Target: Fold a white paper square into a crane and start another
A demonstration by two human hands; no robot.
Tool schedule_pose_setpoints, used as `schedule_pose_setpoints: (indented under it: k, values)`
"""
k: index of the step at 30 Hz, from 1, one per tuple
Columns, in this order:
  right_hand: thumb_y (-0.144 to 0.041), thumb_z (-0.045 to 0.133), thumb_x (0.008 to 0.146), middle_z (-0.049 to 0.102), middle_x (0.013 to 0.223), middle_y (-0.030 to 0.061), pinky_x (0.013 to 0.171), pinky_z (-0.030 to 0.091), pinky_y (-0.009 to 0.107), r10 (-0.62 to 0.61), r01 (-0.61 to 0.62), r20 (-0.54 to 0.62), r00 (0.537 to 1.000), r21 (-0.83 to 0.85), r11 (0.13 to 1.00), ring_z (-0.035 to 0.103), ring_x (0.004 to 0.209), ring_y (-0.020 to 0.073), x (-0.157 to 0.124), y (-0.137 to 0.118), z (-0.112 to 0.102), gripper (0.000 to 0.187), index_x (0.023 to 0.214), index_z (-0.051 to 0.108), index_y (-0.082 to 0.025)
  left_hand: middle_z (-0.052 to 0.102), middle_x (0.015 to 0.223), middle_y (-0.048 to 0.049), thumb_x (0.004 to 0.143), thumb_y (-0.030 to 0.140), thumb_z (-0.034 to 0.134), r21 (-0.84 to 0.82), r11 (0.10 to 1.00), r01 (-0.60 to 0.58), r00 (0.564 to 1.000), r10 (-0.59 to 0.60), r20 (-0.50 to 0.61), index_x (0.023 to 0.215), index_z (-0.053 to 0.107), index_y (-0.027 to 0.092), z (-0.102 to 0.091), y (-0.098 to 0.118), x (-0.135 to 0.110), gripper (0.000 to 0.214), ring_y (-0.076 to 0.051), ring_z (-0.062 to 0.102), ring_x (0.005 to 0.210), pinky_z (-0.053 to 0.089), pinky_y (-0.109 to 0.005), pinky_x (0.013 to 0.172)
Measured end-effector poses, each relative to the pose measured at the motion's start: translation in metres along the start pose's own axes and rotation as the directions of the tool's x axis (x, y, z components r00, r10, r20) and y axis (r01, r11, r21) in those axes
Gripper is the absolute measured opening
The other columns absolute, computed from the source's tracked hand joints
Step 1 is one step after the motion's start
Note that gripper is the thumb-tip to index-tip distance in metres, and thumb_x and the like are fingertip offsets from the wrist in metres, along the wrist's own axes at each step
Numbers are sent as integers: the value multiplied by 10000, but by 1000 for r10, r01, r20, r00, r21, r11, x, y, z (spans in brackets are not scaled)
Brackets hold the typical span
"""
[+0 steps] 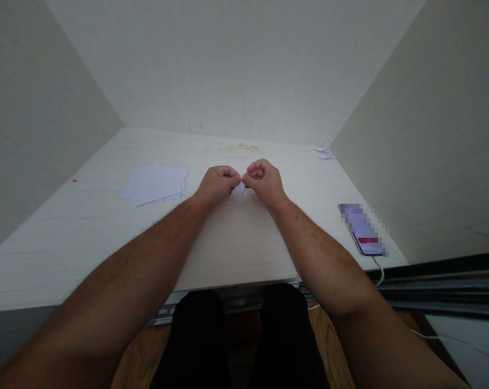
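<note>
Notably, paper [240, 188] held mid-tabletop [236, 243], narrow points toward 6 o'clock. Left hand [220, 181], right hand [265, 181]: fingers pinched on its upper end, tips near each other. Advised: light, even pinch, layers aligned; thin points likely to crumple. Sheets [155, 182] at 9 o'clock, phone [360, 227] at 4, well apart.

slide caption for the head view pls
Left hand and right hand pinch a small folded paper between loose sheets and a phone.
</note>
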State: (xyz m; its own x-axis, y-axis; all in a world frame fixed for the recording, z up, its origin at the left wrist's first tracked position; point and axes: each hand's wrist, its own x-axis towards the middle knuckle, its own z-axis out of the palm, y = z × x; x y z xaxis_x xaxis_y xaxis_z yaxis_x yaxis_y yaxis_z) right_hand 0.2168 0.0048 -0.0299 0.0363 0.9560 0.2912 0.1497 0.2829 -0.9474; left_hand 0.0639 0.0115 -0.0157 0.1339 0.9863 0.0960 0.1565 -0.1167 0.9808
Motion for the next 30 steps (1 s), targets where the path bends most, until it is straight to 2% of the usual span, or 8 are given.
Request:
schedule_pose_setpoints:
  k: [5, 9, 12, 15, 22, 27, 30]
  values:
    - [-239, 698, 708, 626, 646, -63, 598, 496, 256, 43, -42, -28, 999, 16, 999, 607, 588, 107, 0, -4, 1, 207, 837, 537, -221, 537, 470, 16, 586, 179, 706, -150, 986, 70, 996, -76, -37, 567, 626, 186, 3, 2, 0, 82, -96, 442, 427, 327, -233, 422]
    - [-272, 740, 704, 648, 652, -51, 594, 523, 274, 98, -101, 30, 995, 82, 992, 610, 565, 114, -1, -4, 2, 258, 886, 569, -207, 556, 512, 11, 606, 171, 711, -279, 958, 71, 992, -96, -77, 606, 591, 191, 4, 2, 0, 121, -102, 484, 453, 368, -234, 438]
    - [-284, 769, 686, 649, 636, -46, 563, 506, 260, 119, -123, 54, 991, 83, 989, 597, 542, 107, -2, -4, 2, 276, 880, 596, -192, 570, 531, 11, 623, 176, 713, -302, 951, 64, 992, -94, -87, 648, 590, 185, 4, 2, 0, 126, -103, 517, 477, 397, -228, 463]
    - [-255, 750, 688, 649, 633, -36, 551, 482, 240, 128, -130, 46, 991, 50, 990, 590, 549, 96, -2, -4, 1, 208, 837, 626, -179, 603, 560, 0, 623, 188, 721, -311, 947, 77, 994, -99, -56, 696, 620, 171, 5, 2, -1, 126, -115, 562, 508, 425, -232, 481]
    - [-227, 741, 639, 648, 627, -34, 564, 471, 236, 106, -110, 57, 993, 65, 992, 582, 566, 95, -1, -7, -2, 189, 801, 656, -177, 583, 494, 4, 642, 196, 724, -174, 985, 11, 998, -23, -66, 647, 653, 142, 2, 5, -2, 89, -90, 488, 443, 373, -234, 469]
    - [-235, 728, 652, 649, 626, -42, 543, 453, 225, 108, -112, 55, 993, 75, 991, 572, 544, 86, -2, -6, -1, 225, 860, 668, -175, 567, 475, 17, 626, 177, 726, -248, 968, 24, 996, -43, -72, 633, 642, 147, 4, 3, -2, 89, -86, 473, 432, 344, -229, 455]
    - [-288, 753, 669, 662, 624, -21, 529, 457, 229, 135, -138, 81, 988, 32, 990, 588, 540, 99, -3, -3, 0, 198, 793, 651, -172, 583, 498, 14, 636, 196, 734, -325, 946, 6, 995, -38, -92, 656, 644, 150, 6, 0, -1, 103, -87, 486, 447, 343, -223, 455]
